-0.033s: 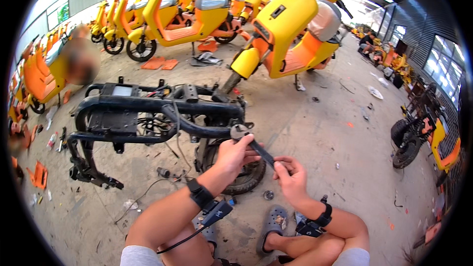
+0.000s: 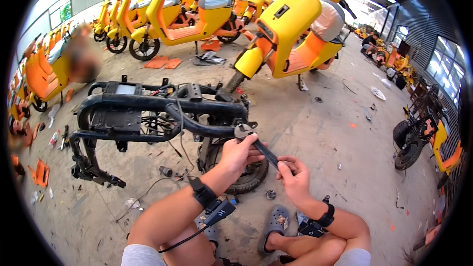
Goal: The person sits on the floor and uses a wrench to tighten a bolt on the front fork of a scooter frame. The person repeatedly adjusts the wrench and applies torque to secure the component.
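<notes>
So I'm crouched on the concrete floor (image 2: 320,133) in front of a stripped black tubular steel scooter frame (image 2: 148,113), bare of all its panels, with loose black cables hanging off it. My left hand (image 2: 239,152) is curled around the head end of a grey metal adjustable wrench (image 2: 256,143), and the wrench's jaw sits right up against the front end of the frame, just above the black rubber tyre (image 2: 246,177) of the wheel underneath. My right hand (image 2: 293,180) is pinching the dark handle end of that same wrench, fingers pressed together on it, thumb on top. Whether the jaw is actually seated on a nut I can't tell, it's too small. Both wrists have black straps on, and the left one has a small black device with a cable trailing down. My grey perforated clog sandal (image 2: 276,221) is planted just below the hands, and a small round metal washer (image 2: 270,194) lies on the floor near the tyre. Right behind the frame stands a yellow scooter with an orange footboard (image 2: 290,29), and more yellow ones are lined up further back.
</notes>
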The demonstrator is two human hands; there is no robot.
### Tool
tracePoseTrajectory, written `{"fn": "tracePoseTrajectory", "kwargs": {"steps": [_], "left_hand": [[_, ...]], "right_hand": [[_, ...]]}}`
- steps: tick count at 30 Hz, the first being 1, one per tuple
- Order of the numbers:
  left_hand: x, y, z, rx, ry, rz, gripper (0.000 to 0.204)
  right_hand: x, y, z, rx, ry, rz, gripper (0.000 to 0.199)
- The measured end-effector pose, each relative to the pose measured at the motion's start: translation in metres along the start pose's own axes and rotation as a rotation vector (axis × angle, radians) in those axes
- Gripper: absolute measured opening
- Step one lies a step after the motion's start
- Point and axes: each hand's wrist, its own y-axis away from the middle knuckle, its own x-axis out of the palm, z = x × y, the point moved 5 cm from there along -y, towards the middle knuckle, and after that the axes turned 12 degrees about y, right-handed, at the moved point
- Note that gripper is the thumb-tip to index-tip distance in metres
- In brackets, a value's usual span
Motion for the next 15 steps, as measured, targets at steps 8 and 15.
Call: {"fn": "tracePoseTrajectory", "kwargs": {"steps": [8,15], "left_hand": [[-0.0047,-0.003,-0.0018,0.019,-0.002,-0.015,0.025],[-0.0037,-0.0057,-0.001,0.046,0.0,-0.008,0.028]], "right_hand": [[0.0031,-0.0009,0.0008,-0.007,0.0,0.012,0.018],[0.0027,-0.0038,0.0013,0.003,-0.011,0.006,0.018]]}}
